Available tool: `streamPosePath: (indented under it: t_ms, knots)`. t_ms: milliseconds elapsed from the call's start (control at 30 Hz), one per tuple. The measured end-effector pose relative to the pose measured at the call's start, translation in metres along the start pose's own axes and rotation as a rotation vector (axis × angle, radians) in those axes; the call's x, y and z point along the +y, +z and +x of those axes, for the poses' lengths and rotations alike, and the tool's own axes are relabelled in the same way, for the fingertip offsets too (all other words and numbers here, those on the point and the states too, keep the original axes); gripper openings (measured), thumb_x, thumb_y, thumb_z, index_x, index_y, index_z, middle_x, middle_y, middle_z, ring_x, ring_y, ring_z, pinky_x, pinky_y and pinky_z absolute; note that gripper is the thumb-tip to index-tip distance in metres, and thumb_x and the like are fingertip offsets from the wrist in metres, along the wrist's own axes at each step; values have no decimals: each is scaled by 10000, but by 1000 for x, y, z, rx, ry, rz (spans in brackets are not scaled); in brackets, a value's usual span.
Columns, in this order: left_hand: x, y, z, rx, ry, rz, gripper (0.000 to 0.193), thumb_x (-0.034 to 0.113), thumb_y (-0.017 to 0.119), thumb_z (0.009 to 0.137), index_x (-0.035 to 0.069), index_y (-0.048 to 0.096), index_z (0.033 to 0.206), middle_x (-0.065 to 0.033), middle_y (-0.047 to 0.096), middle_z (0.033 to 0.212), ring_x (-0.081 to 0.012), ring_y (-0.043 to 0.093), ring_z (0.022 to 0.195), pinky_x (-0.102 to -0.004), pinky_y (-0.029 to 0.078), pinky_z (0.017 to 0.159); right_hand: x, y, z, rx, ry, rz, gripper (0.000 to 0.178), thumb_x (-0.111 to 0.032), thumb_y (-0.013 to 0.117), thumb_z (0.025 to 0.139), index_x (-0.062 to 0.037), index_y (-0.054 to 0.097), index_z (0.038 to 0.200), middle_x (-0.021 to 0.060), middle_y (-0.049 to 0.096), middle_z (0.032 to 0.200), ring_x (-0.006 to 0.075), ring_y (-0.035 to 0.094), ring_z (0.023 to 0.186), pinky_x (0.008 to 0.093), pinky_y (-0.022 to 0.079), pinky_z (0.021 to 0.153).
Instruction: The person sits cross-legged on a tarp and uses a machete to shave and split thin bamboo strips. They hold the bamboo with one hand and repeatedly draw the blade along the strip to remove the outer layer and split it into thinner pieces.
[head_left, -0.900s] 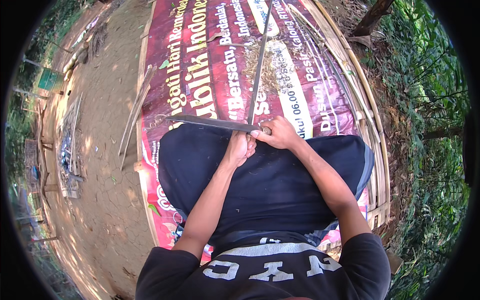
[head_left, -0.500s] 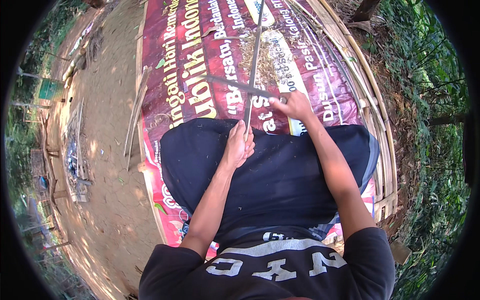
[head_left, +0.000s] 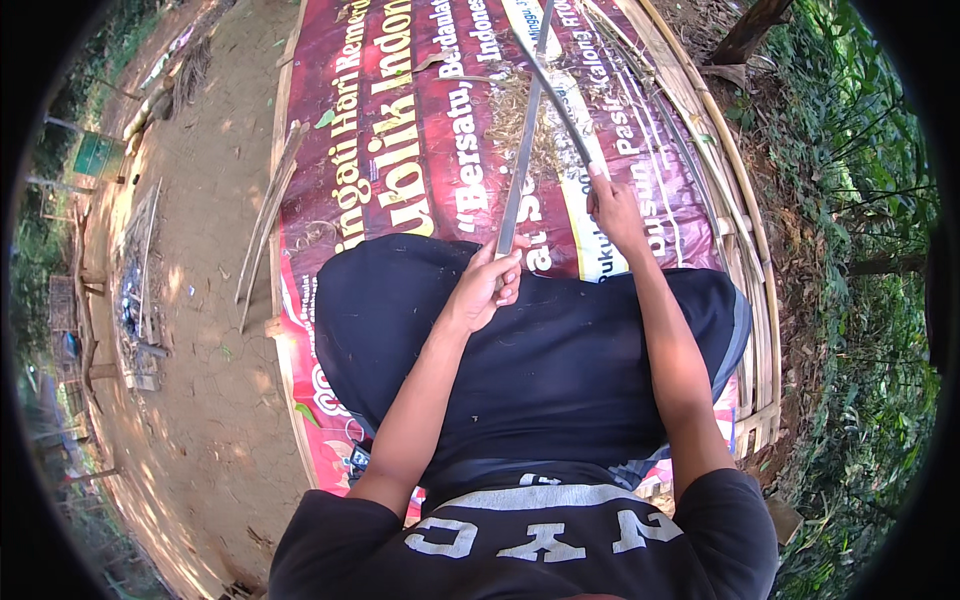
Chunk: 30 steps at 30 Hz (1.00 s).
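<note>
My left hand point(head_left: 485, 287) is closed round the near end of a long, flat, greyish bamboo strip point(head_left: 525, 165) that points away from me over my lap. In my right hand point(head_left: 617, 215) is a long-bladed knife point(head_left: 556, 98), its dark, narrow blade slanting up and to the left. The blade crosses the strip well beyond my left hand; whether the two touch I cannot tell. My right fingers are wrapped round the handle and hide most of it. Pale curled shavings point(head_left: 508, 112) lie in a heap beneath the strip.
A maroon printed banner point(head_left: 345, 180) covers the slatted bamboo platform point(head_left: 757, 330) I sit on. Thin sticks point(head_left: 268, 222) lean at its left edge, and more strips point(head_left: 690, 130) lie along the right. Bare earth point(head_left: 210, 330) lies left, green plants point(head_left: 870, 420) right.
The knife has swung from lying crosswise, pointing left, to pointing away from me. My right hand has moved slightly right; the strip's far end has shifted right, and my left hand still holds it.
</note>
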<state>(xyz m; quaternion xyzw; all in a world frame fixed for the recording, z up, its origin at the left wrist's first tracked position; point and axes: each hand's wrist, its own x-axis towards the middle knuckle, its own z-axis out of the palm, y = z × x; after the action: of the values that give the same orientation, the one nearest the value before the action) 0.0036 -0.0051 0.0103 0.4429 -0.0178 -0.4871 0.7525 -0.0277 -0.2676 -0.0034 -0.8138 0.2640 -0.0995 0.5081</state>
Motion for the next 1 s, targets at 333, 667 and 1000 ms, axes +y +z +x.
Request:
streamPosePath:
  t_ms: [333,667,1000]
  knots:
    - [-1,-2,-3,83,28,252,181,209,479,1066,89,456,933,55,345,706,-18,290,505,-210,214,414,-46,49,-55,-478,-294,-435,677,-661,536,914,-23,720,782,225,655,735,403,636,773,481,508,749]
    - [-15,-15,5,151,462,1005,167,75,504,995,-33,572,888,-81,562,726,-158,535,640,-363,444,584,-47,50,-56,-597,-306,-521,658,-673,507,918,-63,748,865,201,707,872,413,640,911,503,501,847]
    - [-16,-9,0,184,495,1169,166,32,500,963,-80,598,1038,-327,635,997,-520,576,987,-542,460,836,-6,61,-50,-472,-500,-462,642,-648,546,897,-43,746,819,211,678,734,422,651,782,493,516,760]
